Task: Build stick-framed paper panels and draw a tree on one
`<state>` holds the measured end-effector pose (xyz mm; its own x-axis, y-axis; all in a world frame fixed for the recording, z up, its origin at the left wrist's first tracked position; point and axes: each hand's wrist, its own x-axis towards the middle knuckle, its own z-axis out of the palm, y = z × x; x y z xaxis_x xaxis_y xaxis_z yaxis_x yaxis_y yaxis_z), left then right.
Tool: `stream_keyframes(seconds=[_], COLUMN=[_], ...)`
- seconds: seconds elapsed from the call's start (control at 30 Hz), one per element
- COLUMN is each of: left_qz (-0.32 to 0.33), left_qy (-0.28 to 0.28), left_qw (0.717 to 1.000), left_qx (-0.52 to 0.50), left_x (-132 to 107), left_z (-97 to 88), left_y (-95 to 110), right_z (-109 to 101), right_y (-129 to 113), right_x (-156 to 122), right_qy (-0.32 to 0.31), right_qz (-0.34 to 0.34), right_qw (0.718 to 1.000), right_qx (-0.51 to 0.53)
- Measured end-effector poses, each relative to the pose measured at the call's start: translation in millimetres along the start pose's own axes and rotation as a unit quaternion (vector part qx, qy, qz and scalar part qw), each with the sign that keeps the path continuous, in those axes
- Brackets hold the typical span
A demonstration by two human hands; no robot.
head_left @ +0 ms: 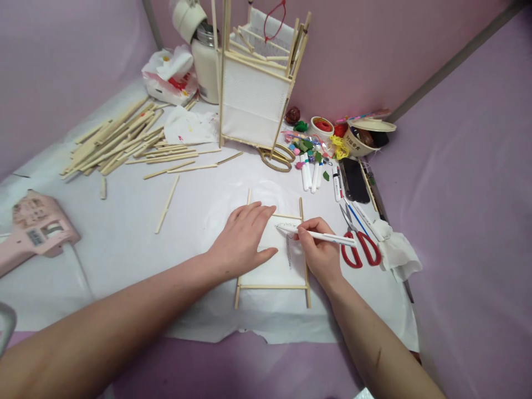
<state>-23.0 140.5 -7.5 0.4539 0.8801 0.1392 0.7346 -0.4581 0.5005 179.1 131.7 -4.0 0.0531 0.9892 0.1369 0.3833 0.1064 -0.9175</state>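
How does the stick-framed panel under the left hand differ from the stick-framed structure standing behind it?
The panel lies flat, while the structure stands upright. The panel is a single frame; the structure joins several sides into a boxlike form. The panel bears dark drawn lines; none show on the structure's front. Both are white, edged with pale sticks.

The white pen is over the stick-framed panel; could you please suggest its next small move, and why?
Perhaps make one more short stroke along the upper row of dark marks. The right hand holds the white pen with its tip at that row, the left hand lies across the left of the stick-framed panel, seemingly steadying it, and much of its surface looks unmarked.
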Motion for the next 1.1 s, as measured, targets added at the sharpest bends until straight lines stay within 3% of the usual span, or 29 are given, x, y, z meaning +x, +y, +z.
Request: stream_keyframes(seconds=[1.1], left_qz=[0.000], left_qy=[-0.003], left_qw=[1.000], left_qx=[0.006], left_x=[-0.1], left_z=[-0.4], left_y=[0.9], right_z=[-1.5], right_y=[2.4], right_x=[-2.8], right_qy=[-0.035], right_qz=[-0.007], right_qw=[0.999], right_qx=[-0.033])
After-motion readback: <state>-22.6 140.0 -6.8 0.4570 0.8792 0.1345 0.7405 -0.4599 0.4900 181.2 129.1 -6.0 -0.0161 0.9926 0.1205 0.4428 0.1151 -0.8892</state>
